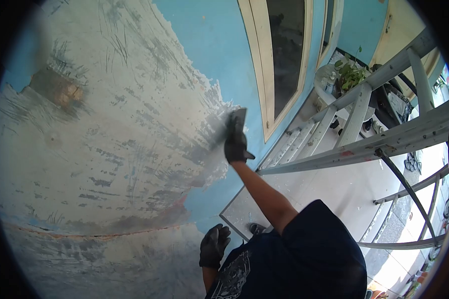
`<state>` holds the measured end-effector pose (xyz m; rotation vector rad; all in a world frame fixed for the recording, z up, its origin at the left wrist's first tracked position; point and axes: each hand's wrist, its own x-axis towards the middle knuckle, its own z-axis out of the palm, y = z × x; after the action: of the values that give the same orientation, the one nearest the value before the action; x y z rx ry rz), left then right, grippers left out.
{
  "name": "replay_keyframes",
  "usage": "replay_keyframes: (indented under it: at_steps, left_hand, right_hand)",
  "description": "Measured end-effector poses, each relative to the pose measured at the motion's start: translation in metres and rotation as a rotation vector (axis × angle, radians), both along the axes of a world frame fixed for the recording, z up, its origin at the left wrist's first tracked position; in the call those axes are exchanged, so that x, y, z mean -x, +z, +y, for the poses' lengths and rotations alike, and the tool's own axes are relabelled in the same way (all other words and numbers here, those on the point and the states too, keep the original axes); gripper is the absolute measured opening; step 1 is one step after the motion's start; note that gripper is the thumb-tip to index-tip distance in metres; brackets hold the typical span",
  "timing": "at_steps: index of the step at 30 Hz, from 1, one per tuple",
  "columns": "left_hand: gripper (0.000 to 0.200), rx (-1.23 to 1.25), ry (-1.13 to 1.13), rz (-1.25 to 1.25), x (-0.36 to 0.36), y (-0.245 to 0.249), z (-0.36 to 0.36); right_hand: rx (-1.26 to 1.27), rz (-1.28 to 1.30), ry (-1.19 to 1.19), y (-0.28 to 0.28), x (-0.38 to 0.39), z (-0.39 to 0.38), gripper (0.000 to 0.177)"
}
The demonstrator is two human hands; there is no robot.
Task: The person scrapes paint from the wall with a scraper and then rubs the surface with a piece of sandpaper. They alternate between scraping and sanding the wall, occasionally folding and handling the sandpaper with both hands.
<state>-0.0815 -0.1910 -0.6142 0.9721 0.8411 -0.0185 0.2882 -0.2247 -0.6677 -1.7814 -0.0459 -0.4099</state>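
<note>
Far left, the wall is stripped to pale plaster, with flecks of blue left. Low down, the gloved left hand is at the wall, fingers loosely curled, holding nothing. Up at the paint edge the right hand grips the scraper, blade on the wall: scraping's under way, I'd say. The next stroke calls for firm pressure into the blue paint beside the window. Railing on the right. Shirt print unreadable
</note>
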Motion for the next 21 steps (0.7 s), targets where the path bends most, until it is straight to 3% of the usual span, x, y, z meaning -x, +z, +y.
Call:
replay_keyframes:
  at_steps: [1, 3, 6, 8, 9, 10, 12, 13, 14, 15, 16, 17, 19, 21]
  left_hand:
    - [0.039, 0.0, -0.001, -0.008, -0.003, -0.005, 0.001]
    - [0.039, 0.022, 0.045, 0.1, 0.005, -0.013, 0.002]
    - [0.038, 0.004, 0.011, 0.073, 0.002, -0.001, 0.004]
    - [0.039, 0.031, 0.005, -0.01, -0.001, 0.002, 0.006]
    - [0.039, 0.034, 0.0, -0.014, -0.004, 0.0, 0.01]
    - [0.039, 0.03, 0.011, 0.004, -0.006, -0.006, 0.012]
    - [0.039, 0.032, 0.033, 0.04, -0.004, -0.014, 0.009]
    - [0.041, -0.003, -0.008, 0.061, -0.009, -0.019, 0.011]
    - [0.042, -0.044, -0.049, 0.089, -0.01, -0.018, 0.013]
    - [0.042, -0.052, -0.045, 0.089, -0.012, -0.01, 0.013]
    - [0.042, -0.039, -0.046, 0.047, -0.018, 0.002, 0.011]
    - [0.042, -0.023, -0.056, 0.0, -0.025, 0.009, 0.011]
    - [0.042, -0.011, -0.042, -0.016, -0.037, 0.002, 0.015]
    - [0.043, -0.001, -0.017, -0.003, -0.034, -0.003, 0.013]
  right_hand:
    - [0.075, -0.409, -0.049, 0.033, 0.024, 0.007, 0.05]
    - [-0.341, -0.682, 0.24, 0.06, 0.028, 0.011, 0.055]
    - [0.056, -0.17, -0.068, -0.024, 0.005, 0.01, 0.051]
    - [0.024, 0.341, 0.124, 0.002, 0.001, -0.016, 0.058]
    - [0.194, -0.019, -0.021, -0.015, 0.008, 0.002, 0.059]
    - [0.223, -0.262, 0.015, 0.028, 0.027, 0.002, 0.057]
    - [-0.051, -0.593, 0.23, 0.09, 0.05, -0.001, 0.056]
    - [-0.155, -0.588, 0.253, 0.075, 0.036, 0.003, 0.054]
    - [-0.175, -0.44, 0.156, 0.034, 0.018, 0.012, 0.052]
    - [-0.143, -0.066, 0.1, 0.007, -0.001, 0.01, 0.05]
    - [-0.143, 0.291, 0.153, 0.015, -0.01, -0.005, 0.049]
    - [-0.152, 0.343, 0.187, 0.022, -0.01, -0.009, 0.048]
    - [-0.282, -0.143, 0.237, 0.045, 0.013, 0.013, 0.048]
    - [-0.736, -0.391, 0.546, 0.079, 0.028, 0.015, 0.049]
